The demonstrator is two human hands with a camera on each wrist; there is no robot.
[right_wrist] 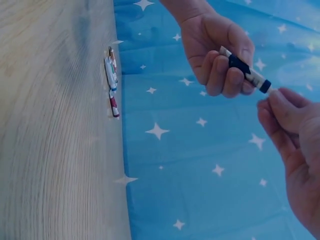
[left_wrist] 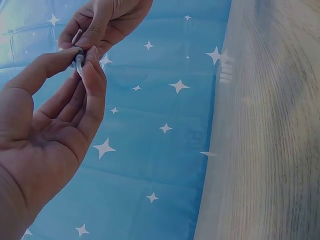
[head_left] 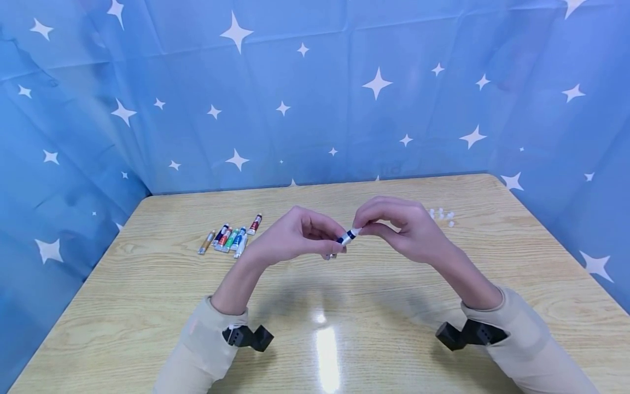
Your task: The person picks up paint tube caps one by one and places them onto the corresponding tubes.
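Above the middle of the table, my left hand [head_left: 297, 236] grips a small paint tube [head_left: 346, 237] with a dark blue label and a dark blue band near its neck. In the right wrist view, the tube [right_wrist: 243, 69] slants down out of the curled fingers of the left hand [right_wrist: 212, 50]. The thumb and fingertips of my right hand [head_left: 406, 227] pinch the tube's narrow white end, and they hide most of it. From the left wrist view, the left hand [left_wrist: 50, 125] and right hand [left_wrist: 107, 22] meet at the tube [left_wrist: 79, 59].
Several paint tubes [head_left: 226, 238] in different colours lie together on the left of the wooden table [head_left: 394, 339], with a dark red tube [head_left: 255, 224] just beyond them. Several small white pieces [head_left: 451, 215] sit at the right, behind my right hand. A blue star-patterned cloth [head_left: 315, 109] hangs behind the table.
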